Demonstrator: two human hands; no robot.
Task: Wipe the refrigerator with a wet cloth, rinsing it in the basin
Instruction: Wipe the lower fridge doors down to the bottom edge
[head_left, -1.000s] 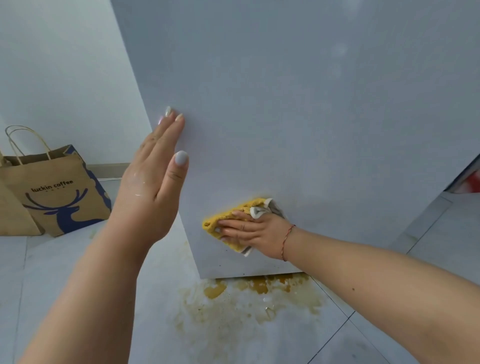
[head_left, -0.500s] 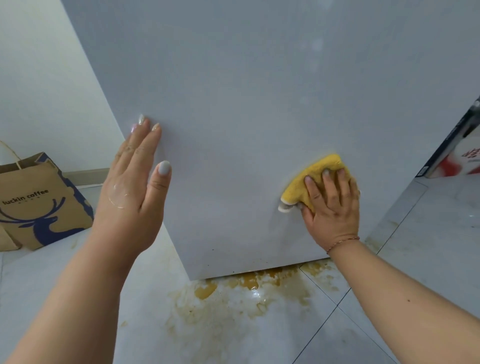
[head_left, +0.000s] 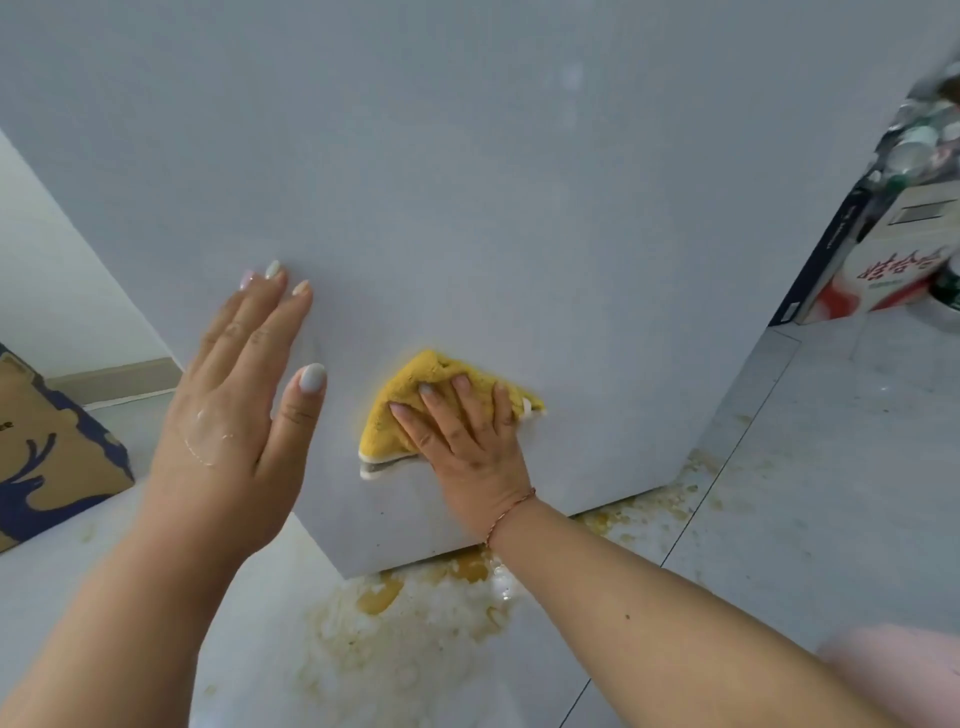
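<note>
The pale grey refrigerator (head_left: 493, 182) side fills most of the view, its bottom edge just above the floor. A folded yellow cloth (head_left: 400, 410) with a white underside lies flat against the lower part of the panel. My right hand (head_left: 462, 436) presses it there with straight, spread fingers. To the left, my left hand (head_left: 239, 400) rests flat on the panel near its left corner, fingers straight, with suds on its back. No basin is in view.
A yellow-brown wet stain (head_left: 410, 608) spreads over the floor tiles under the refrigerator's bottom edge. A brown paper bag (head_left: 47, 457) with a blue deer print stands at the left. A red-and-white carton (head_left: 883, 270) and blurred bottles sit at the right.
My right hand has slid the cloth across the panel, right and then back to the middle. The left hand stays flat on the panel. The view has shifted right.
</note>
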